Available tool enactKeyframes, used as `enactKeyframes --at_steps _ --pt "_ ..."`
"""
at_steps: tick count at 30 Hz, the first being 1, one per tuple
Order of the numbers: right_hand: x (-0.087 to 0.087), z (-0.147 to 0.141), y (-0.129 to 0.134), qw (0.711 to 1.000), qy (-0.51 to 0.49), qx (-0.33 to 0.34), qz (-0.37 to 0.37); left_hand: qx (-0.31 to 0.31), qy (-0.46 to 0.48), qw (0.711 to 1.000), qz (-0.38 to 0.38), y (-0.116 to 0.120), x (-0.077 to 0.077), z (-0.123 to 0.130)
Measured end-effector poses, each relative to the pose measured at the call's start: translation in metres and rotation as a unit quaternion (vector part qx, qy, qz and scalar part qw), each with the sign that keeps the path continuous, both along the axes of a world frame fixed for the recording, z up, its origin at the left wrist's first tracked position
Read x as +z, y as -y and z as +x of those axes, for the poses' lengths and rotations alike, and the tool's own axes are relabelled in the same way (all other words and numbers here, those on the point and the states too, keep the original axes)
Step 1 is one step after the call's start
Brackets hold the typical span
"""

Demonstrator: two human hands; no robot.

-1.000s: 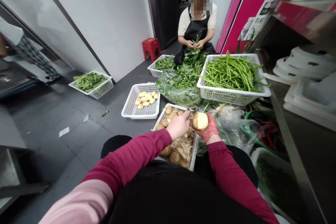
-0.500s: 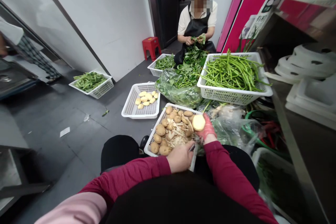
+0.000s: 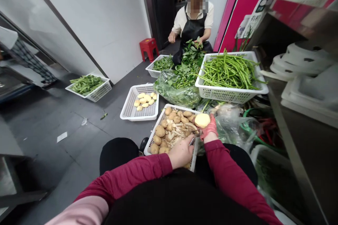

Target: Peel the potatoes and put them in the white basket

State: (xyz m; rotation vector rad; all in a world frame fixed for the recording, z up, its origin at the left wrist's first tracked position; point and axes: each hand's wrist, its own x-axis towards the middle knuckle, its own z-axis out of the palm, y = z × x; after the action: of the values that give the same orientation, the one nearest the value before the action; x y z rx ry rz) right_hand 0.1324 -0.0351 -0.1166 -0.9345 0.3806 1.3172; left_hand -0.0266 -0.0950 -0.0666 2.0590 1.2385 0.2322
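Note:
My right hand (image 3: pixel 210 129), in a pinkish-red glove, grips a pale peeled potato (image 3: pixel 202 120) above the right rim of a white basket (image 3: pixel 151 136). My left hand (image 3: pixel 181 152) is closed around what looks like a peeler (image 3: pixel 192 141), of which only a short metal end shows. It sits over the near side of that basket. Inside lie several unpeeled brown potatoes (image 3: pixel 160 131) and a heap of loose peelings (image 3: pixel 176 133). Beyond, a second white basket (image 3: pixel 126 109) holds several peeled potatoes (image 3: pixel 143 101).
A co-worker (image 3: pixel 196 24) sits opposite, handling leafy greens (image 3: pixel 190 59). Long green beans or stems fill a raised white basket (image 3: pixel 232 94) at right. A red stool (image 3: pixel 149 49) stands by the wall. A metal shelf (image 3: pixel 295 154) runs along the right side.
The peeled potato has tilted and dropped slightly in my right hand. The co-worker's hands have moved apart. The whole view has shifted a little.

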Motion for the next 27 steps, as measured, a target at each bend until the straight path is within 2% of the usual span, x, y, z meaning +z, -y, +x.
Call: enactKeyframes --at_steps 2,4,7,9,14,16,18,22,27 --pt "-0.001 0.004 -0.002 1.000 -0.005 -0.011 -0.002 0.004 0.004 1.000 0.015 -0.004 0.003 0.001" --pt "-0.001 0.004 -0.003 1.000 -0.021 -0.008 0.010 0.019 0.011 0.999 0.041 -0.018 0.010 0.007" --pt "-0.003 -0.002 -0.002 0.999 -0.035 -0.013 -0.009 0.021 -0.004 0.999 0.038 -0.031 0.013 0.018" --pt "-0.007 -0.005 -0.001 0.999 -0.029 -0.022 -0.028 0.021 -0.014 0.999 0.026 -0.023 0.007 0.021" --pt "-0.021 -0.001 0.001 0.999 0.003 -0.025 -0.040 0.029 0.013 0.999 -0.005 0.015 -0.011 0.012" --pt "-0.024 0.004 0.000 0.998 0.010 -0.042 -0.045 0.030 0.035 0.999 -0.012 0.016 -0.010 0.008" --pt "-0.023 0.007 -0.002 0.999 -0.001 -0.045 -0.022 0.049 0.058 0.997 0.001 0.006 -0.004 0.006" --pt "-0.016 0.003 -0.003 0.997 -0.064 -0.004 0.052 0.076 0.065 0.994 0.034 -0.024 0.011 0.002" --pt "-0.002 -0.009 0.010 0.988 -0.053 0.099 0.106 0.053 0.054 0.996 0.044 -0.035 0.010 -0.009"
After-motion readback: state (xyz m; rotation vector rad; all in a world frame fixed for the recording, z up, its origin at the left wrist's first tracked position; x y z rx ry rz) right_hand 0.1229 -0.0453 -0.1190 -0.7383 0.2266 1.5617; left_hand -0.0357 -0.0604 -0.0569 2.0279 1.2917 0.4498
